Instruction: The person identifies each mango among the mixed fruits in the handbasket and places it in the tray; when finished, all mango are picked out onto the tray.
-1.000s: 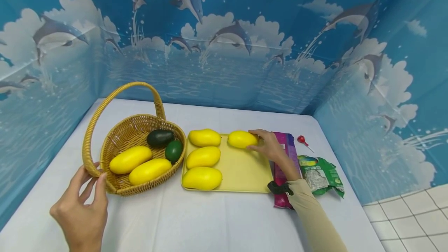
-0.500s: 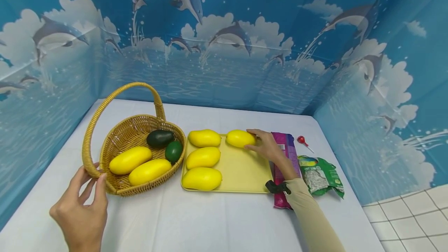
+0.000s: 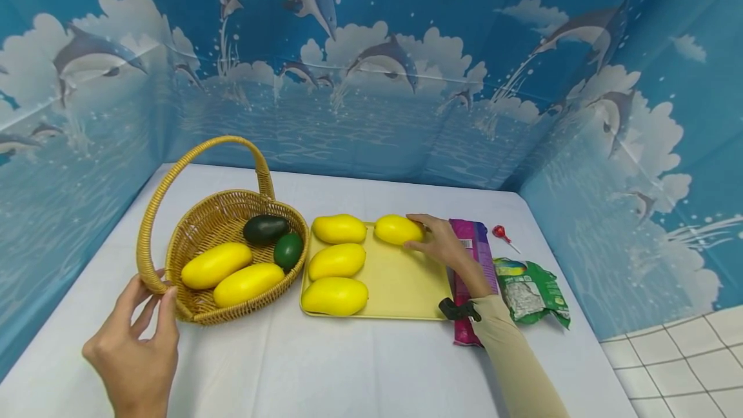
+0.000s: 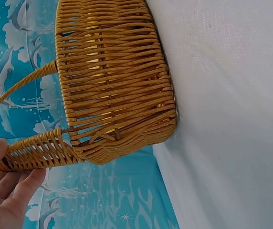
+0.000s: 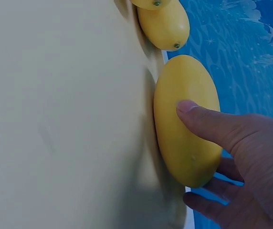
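Count: six yellow fruits, two dark green ones, one basket, one tray, two bags, one lollipop.

Wicker basket (image 3: 200, 228), left of frame: two yellow fruits (image 3: 217, 266) in its lower half, near-black oval fruit (image 3: 266, 229) upper right inside, smaller green fruit (image 3: 288, 251) just below that, by the right wall.

Yellow tray (image 3: 406, 282), center, just right of the basket: three yellow fruits (image 3: 337, 261) stacked in a column down its left side. Fourth yellow fruit (image 3: 398, 229) sits at the tray's upper edge, right of the column's top one.

Right hand (image 3: 444, 240) has that fourth one: thumb on its face, other fingers behind, spread about as wide as the fruit.

Left hand (image 3: 139, 347), lower left: thumb and fingers nearly closed, pinching the base of the basket handle (image 4: 41, 148).

Right of tray: purple bag (image 3: 478, 244), partly under the right forearm; green bag (image 3: 531, 292) beside it; red lollipop (image 3: 500, 232) above the green bag. All on a white-covered table (image 3: 313, 366), dolphin-print backdrop (image 3: 348, 121) behind.
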{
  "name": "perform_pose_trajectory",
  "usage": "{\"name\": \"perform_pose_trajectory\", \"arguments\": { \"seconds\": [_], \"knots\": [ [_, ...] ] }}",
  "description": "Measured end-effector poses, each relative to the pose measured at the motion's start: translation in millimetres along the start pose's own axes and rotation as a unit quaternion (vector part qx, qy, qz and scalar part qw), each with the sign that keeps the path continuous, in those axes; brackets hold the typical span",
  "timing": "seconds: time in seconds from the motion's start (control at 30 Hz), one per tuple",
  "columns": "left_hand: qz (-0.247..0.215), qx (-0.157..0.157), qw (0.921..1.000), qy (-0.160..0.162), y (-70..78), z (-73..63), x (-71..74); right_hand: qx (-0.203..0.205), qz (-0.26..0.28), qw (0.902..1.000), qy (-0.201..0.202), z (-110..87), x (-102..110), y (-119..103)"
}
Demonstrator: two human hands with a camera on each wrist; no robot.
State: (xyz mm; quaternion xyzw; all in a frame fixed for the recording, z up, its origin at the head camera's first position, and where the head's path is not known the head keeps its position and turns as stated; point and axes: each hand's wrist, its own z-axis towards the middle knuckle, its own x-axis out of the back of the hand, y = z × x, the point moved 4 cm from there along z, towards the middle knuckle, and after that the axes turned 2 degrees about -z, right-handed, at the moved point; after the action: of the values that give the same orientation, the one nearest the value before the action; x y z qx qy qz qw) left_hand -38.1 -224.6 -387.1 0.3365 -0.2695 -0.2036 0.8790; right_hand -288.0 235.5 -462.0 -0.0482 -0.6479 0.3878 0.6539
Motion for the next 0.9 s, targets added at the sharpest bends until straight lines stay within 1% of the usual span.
{"name": "perform_pose_trajectory", "arguments": {
  "seconds": [0.23,0.33,0.43,0.5,0.57,0.7,0.8,0.9],
  "knots": [
    [0.000,0.006,0.9999,0.010,1.9,0.0,1.0,-0.006,0.007,0.9999,-0.004,-2.2,1,0],
    [0.001,0.007,0.9999,0.009,1.6,-0.1,0.9,-0.005,0.000,1.0000,-0.004,-2.4,2,-1],
    [-0.002,0.004,1.0000,0.004,0.4,0.1,0.8,-0.003,-0.012,0.9999,0.004,-1.7,6,-4],
    [-0.004,0.001,1.0000,0.001,-0.4,0.5,0.6,0.005,-0.016,0.9998,0.014,-0.8,12,-11],
    [-0.004,-0.001,1.0000,0.000,-1.0,0.7,0.6,0.023,-0.021,0.9991,0.027,0.4,18,-19],
    [-0.007,0.002,1.0000,0.005,-1.5,1.1,0.2,0.077,-0.036,0.9951,0.051,2.9,32,-44],
    [-0.006,0.005,0.9999,0.006,-1.2,0.6,0.1,0.104,-0.039,0.9921,0.058,4.8,42,-70],
    [-0.004,0.006,1.0000,0.006,-0.5,-0.1,-0.3,0.122,-0.032,0.9908,0.051,6.7,51,-102]
  ]
}}
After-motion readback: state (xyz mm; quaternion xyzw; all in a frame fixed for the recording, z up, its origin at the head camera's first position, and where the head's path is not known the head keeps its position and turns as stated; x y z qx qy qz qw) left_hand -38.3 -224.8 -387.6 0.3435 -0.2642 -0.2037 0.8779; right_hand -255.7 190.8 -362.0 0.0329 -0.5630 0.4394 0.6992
